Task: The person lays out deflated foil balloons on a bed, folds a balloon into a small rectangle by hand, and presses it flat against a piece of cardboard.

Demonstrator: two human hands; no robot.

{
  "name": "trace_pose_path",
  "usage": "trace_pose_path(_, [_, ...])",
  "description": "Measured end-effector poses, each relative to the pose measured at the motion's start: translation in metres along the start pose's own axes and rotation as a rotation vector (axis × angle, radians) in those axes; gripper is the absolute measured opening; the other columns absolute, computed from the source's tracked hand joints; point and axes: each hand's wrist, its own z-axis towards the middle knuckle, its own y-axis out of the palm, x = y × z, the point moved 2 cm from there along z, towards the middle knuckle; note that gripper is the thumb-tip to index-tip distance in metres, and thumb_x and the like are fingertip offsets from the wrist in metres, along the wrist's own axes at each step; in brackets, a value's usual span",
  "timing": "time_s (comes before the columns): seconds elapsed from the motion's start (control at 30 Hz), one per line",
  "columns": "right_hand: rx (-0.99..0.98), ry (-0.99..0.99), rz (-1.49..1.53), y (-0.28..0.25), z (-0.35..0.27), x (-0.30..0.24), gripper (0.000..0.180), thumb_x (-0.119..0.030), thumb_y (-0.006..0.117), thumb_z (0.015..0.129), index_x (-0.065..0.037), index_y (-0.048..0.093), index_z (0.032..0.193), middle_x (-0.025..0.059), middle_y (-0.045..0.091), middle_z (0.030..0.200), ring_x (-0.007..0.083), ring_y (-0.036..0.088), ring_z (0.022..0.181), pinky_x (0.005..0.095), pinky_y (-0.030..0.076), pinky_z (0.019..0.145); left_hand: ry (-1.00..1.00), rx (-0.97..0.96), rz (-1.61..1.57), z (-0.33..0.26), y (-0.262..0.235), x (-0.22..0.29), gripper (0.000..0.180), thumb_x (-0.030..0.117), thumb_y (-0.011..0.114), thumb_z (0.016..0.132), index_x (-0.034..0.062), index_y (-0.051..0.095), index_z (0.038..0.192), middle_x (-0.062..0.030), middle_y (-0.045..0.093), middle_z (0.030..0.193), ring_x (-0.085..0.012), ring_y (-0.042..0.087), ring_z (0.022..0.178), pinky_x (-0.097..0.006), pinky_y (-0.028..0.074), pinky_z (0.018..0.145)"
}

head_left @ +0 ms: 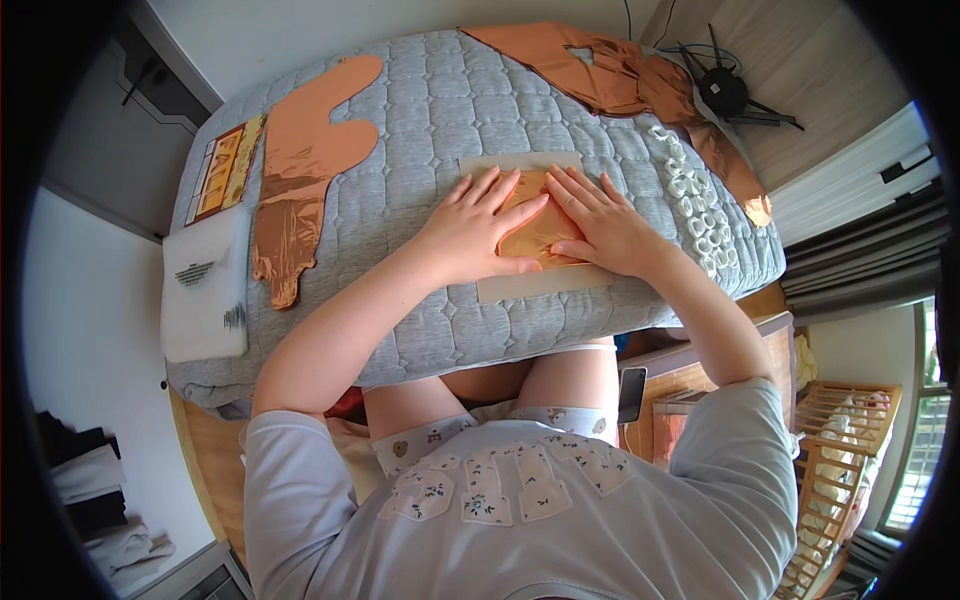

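Observation:
A folded piece of shiny copper-coloured foil (527,238) lies on a beige rectangular sheet (545,283) on the quilted grey mattress (430,120). My left hand (475,228) rests flat over the foil's left side, its fingers spread. Against the right side lies my right hand (600,222), also flat with fingers apart. Both thumbs point inward across the foil, and the palms hide its outer edges. Beyond my left hand stretches a flat copper foil balloon (300,140) with rounded lobes. A second, crumpled copper foil balloon (600,75) lies at the far right.
Several small white rings (700,205) line the mattress's right side. Left are a colourful printed pack (226,172) and white translucent plastic packaging (204,285). A black router-like device (722,90) stands far right. A phone (632,395) lies beside my thigh, near a wooden crib (835,470).

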Motion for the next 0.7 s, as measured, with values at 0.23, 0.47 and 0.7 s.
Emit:
trace_pose_path(0.23, [-0.152,-0.086,0.058,-0.017,-0.002,0.027,0.126,-0.075,0.068,0.072,-0.009,0.013,0.165,0.0166,0.024,0.169,0.0305,0.02,0.157,0.0541,0.012,0.128,0.011,-0.023,0.047,0.001,0.001,-0.001,0.09,0.078,0.05,0.092,0.0329,0.024,0.164,-0.0208,0.014,0.17,-0.0398,0.012,0.158,-0.057,0.014,0.126])
trace_pose_path(0.47, [-0.156,-0.064,0.031,-0.019,-0.001,0.036,0.146,-0.074,0.08,0.053,-0.012,0.012,0.166,0.0153,0.024,0.169,0.0305,0.018,0.158,0.0541,0.01,0.129,0.045,0.009,0.018,0.002,0.009,-0.005,0.079,0.076,0.042,0.096,0.036,0.028,0.163,-0.0211,0.017,0.17,-0.0425,0.011,0.158,-0.058,0.012,0.126])
trace_pose_path(0.7, [0.056,0.063,0.197,-0.038,-0.02,0.022,0.132,-0.053,0.092,0.054,-0.012,0.026,0.162,0.0144,0.033,0.164,0.0333,0.023,0.155,0.0527,0.015,0.127,0.035,0.042,0.011,0.002,0.013,-0.006,0.07,0.069,0.045,0.099,0.0369,0.033,0.161,-0.0202,0.021,0.168,-0.0423,0.017,0.156,-0.058,0.014,0.125])
